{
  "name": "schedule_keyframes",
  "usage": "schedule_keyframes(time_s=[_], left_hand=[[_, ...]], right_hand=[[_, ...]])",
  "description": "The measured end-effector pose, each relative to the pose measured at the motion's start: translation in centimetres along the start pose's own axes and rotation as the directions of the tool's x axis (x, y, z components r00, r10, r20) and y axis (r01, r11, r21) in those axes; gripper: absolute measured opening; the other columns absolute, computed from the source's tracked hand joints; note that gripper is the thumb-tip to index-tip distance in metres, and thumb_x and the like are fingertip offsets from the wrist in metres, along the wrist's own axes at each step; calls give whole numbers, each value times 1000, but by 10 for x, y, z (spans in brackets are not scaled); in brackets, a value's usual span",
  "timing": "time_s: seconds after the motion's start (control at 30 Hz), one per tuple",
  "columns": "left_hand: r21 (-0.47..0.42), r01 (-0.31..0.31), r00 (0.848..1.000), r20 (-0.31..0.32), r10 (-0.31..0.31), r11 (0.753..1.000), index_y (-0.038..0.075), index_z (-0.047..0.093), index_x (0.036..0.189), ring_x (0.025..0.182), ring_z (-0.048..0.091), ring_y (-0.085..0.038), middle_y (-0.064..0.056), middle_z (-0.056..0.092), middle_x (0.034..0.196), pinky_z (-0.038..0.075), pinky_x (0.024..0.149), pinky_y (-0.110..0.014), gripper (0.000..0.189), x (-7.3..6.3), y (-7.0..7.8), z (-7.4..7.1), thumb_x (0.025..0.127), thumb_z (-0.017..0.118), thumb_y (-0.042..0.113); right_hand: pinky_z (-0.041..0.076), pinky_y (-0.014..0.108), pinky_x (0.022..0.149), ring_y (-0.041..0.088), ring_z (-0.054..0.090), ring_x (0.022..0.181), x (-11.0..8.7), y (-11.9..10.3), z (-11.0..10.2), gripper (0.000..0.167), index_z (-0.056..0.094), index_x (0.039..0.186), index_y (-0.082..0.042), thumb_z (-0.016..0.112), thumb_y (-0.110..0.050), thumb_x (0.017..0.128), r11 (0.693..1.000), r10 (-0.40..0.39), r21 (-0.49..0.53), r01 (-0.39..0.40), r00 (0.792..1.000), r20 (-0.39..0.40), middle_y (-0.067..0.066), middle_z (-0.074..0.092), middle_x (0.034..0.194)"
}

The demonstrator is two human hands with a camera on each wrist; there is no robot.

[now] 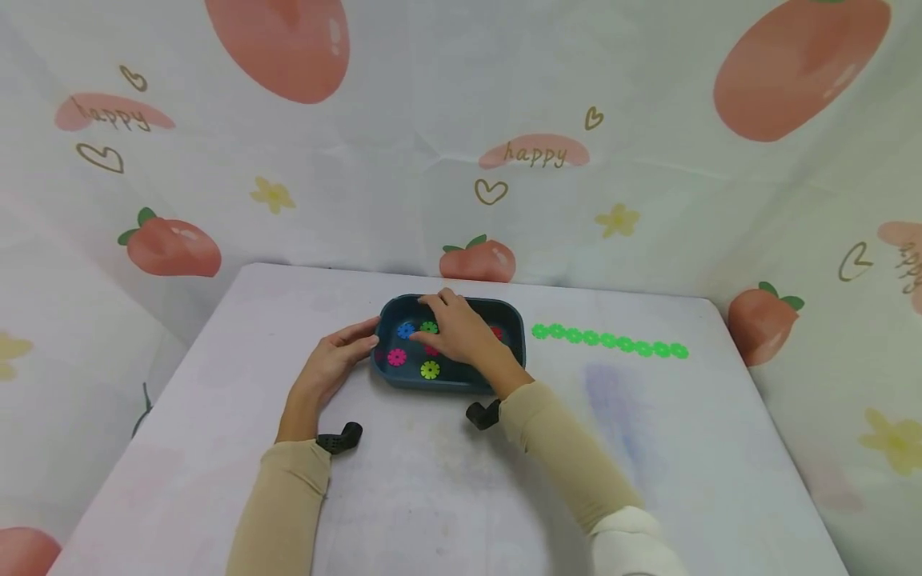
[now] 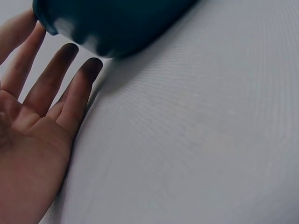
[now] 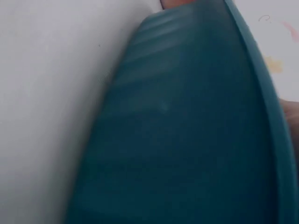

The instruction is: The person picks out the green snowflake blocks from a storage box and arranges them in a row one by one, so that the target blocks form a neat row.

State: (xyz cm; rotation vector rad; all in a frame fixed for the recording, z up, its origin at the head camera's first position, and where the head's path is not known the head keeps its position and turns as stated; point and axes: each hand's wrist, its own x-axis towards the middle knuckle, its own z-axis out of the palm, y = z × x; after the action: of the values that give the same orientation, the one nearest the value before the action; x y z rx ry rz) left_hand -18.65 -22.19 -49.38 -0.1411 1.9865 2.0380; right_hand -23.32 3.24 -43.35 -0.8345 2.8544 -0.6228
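A dark teal tray (image 1: 520,344) with raised walls holds several notched plastic discs. Among them are a pink disc (image 1: 397,357), a yellow-green disc (image 1: 430,370) and a blue disc (image 1: 406,330). At the tray's left end, my left hand (image 1: 333,364) touches the outer wall and rim with its fingers spread and fairly straight. My right hand (image 1: 464,330) reaches over the front wall into the tray, thumb and fingers apart above the discs. In the right wrist view the tray wall (image 3: 187,116) hides most of this hand.
To the right of the tray, a row of bright green discs (image 1: 608,341) lies end to end on the white table (image 1: 432,480). Behind the table hangs a cloth (image 1: 389,216) printed with peaches. A black wrist camera (image 1: 484,414) sits close in front of the tray.
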Motion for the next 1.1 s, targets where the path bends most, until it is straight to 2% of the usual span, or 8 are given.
schedule_keyframes(time_s=[0.3,0.5,0.7,0.93,1.1], left_hand=[[2,8,1000,-10,-8,1000,15,51,151,133,50,-4,-2,50,156,46,102,-14,60,-2,-4,-2,97,71,31],[6,2,1000,22,-2,1000,15,51,151,136,49,-5,-2,50,157,45,106,-16,60,3,-4,3,97,71,33],[6,3,1000,-19,-3,1000,15,50,151,136,48,-5,-2,49,157,45,103,-13,60,-1,2,-2,98,70,31],[-3,17,1000,-15,-17,1000,15,51,151,135,49,-5,-1,51,155,45,104,-15,61,0,2,-1,96,72,31],[-4,16,1000,-20,-16,1000,14,52,151,132,51,-4,-1,53,153,46,103,-15,61,2,-1,0,95,73,30]], right_hand=[[48,39,112,24,60,122,11,4,22,59,59,139,-11,76,-42,92,996,35,83,-39,998,54,8,61,132],[49,38,111,22,60,120,13,12,30,56,62,137,-12,78,-37,90,984,116,128,-123,991,62,6,63,128],[47,39,112,25,59,122,19,10,30,50,63,136,-9,76,-30,93,976,70,201,-79,996,52,9,64,132],[51,37,107,24,60,114,16,13,33,37,66,130,-7,74,-17,95,971,75,225,-83,996,43,11,64,126],[51,38,108,24,59,113,14,15,35,34,66,129,-7,71,-13,96,969,71,233,-80,996,45,10,64,125]])
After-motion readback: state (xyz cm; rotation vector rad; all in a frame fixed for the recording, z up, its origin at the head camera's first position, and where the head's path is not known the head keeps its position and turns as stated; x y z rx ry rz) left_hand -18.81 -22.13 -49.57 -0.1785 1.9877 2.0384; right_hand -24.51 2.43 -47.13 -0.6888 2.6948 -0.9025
